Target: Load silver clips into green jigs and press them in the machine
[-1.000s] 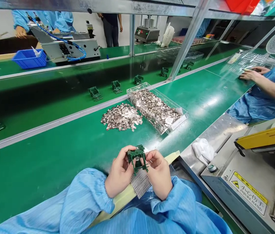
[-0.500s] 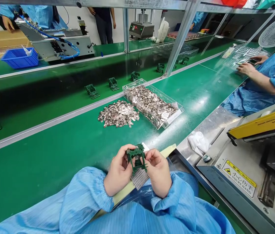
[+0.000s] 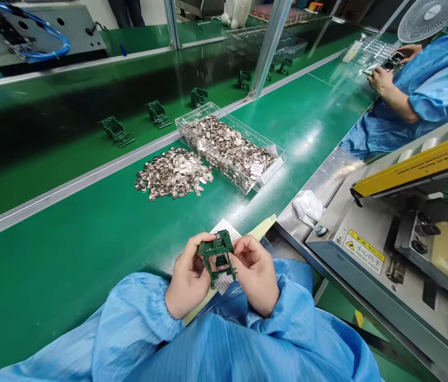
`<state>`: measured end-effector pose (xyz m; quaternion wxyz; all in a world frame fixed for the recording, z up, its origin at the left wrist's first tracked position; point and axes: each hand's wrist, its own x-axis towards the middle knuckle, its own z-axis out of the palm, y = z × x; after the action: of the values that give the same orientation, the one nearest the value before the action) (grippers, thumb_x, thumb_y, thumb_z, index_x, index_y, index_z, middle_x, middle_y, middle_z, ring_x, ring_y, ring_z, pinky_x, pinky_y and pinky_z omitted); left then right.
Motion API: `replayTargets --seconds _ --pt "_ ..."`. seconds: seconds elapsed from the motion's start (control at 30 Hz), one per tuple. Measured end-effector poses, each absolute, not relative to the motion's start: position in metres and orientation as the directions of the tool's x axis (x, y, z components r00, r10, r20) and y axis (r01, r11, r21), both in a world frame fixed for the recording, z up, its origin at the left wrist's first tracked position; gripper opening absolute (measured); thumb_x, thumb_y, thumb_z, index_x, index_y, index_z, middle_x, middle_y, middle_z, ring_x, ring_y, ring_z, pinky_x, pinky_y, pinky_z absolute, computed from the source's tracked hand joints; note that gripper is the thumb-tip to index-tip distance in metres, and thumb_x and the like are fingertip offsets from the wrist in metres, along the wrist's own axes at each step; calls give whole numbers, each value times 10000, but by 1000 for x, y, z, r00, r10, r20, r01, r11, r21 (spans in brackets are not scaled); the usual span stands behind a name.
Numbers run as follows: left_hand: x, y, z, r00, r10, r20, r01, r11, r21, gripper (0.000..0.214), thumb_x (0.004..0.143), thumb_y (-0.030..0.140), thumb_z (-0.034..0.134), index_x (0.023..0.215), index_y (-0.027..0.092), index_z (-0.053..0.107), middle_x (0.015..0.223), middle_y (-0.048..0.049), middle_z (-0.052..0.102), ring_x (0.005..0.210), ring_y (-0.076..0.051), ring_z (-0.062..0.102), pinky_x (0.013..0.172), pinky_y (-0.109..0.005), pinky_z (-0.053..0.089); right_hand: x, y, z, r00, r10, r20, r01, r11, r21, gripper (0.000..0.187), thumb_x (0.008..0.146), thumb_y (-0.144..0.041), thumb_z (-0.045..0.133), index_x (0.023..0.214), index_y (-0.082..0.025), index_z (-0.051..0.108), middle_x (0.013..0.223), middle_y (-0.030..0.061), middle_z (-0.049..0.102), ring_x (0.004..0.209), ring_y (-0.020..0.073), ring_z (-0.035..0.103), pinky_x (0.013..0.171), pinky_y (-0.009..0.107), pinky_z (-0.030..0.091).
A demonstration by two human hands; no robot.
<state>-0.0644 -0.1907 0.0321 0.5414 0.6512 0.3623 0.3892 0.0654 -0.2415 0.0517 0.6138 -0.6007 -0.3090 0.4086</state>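
Between my hands is a dark green plastic frame [image 3: 219, 248] with openings and thin prongs, held over the near edge of the bench. My left hand [image 3: 189, 273] grips its left side, thumb at the front and fingers behind. My right hand [image 3: 256, 273] pinches the right side; whether a small part is between those fingertips is hidden. A sheet with a silvery grid [image 3: 226, 227] lies partly behind and beneath the frame. Farther off, a heap of small shiny metal pieces [image 3: 174, 172] lies on the green bench, beside a clear plastic tray [image 3: 270, 174] full of the same pieces.
Several green frames [image 3: 116, 131] stand on the belt beyond a metal rail [image 3: 88, 180]. At right is a machine with a yellow bar [image 3: 414, 172] and a warning label [image 3: 364, 253]; a crumpled white cloth [image 3: 308, 206] lies near it. A co-worker in blue [image 3: 426, 90] handles something farther right.
The view has tilted down and turned slightly right. The green frame has been turned a little in my hands, showing more of its top and front opening. Both hands keep hold of it.
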Motion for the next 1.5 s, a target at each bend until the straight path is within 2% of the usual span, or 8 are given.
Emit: replayTargets --seconds 0.13,0.23,0.33,0.4,0.63,0.87,1.3,1.5 --pt "-66 -190 27 435 892 120 13 -140 990 326 813 156 610 1129 224 563 988 -14 654 758 -110 645 676 -201 548 78 -267 43 643 761 -82 -25 -86 -996 212 818 -386 660 892 -195 607 774 25 611 700 157 568 634 268 479" --pt "-62 -187 28 382 916 124 11 -139 990 278 833 208 621 1104 206 560 892 -6 648 690 -101 628 652 -201 549 86 -294 21 761 634 -138 -18 -192 -981 317 813 -495 650 872 -183 639 721 29 612 643 165 563 595 284 479" --pt "-56 -184 29 365 918 156 -17 -161 987 285 831 235 639 1101 194 556 916 -21 649 729 -110 639 659 -196 553 84 -310 -2 654 709 -262 -71 -287 -955 473 792 -634 599 838 -169 678 668 38 626 586 167 561 565 295 479" --pt "-53 -183 27 373 916 147 -43 -142 989 313 828 266 652 1114 191 550 939 -31 647 749 -119 640 643 -197 558 78 -309 -12 559 785 -269 -67 -281 -957 515 792 -674 567 824 -173 681 661 37 637 582 163 567 568 292 481" --pt "-47 -182 17 394 919 23 -157 42 987 464 780 399 699 1150 200 500 1006 -65 619 831 -170 649 651 -265 608 71 -283 -24 571 817 -82 59 -140 -988 515 841 -633 531 583 -187 538 508 -10 537 473 120 461 486 247 389" --pt "-44 -180 17 357 934 27 -185 43 982 525 736 459 719 1126 197 484 985 -68 619 810 -171 660 573 -233 597 75 -283 -40 558 825 88 183 -19 -983 495 890 -579 477 590 -193 557 512 -2 530 486 137 480 488 260 391" --pt "-44 -180 18 342 940 -14 -171 77 982 545 726 444 751 1134 193 490 1077 -84 603 836 -172 668 612 -257 624 92 -287 -40 377 856 352 463 155 -873 322 942 -297 455 681 -199 616 576 -3 503 544 146 500 542 275 376" --pt "-44 -180 19 339 941 -2 -162 60 985 498 749 419 741 1122 194 502 1034 -71 614 815 -149 661 608 -231 622 92 -285 -41 318 829 460 570 221 -791 339 937 -209 433 601 -217 475 569 -10 425 542 146 431 531 282 322"
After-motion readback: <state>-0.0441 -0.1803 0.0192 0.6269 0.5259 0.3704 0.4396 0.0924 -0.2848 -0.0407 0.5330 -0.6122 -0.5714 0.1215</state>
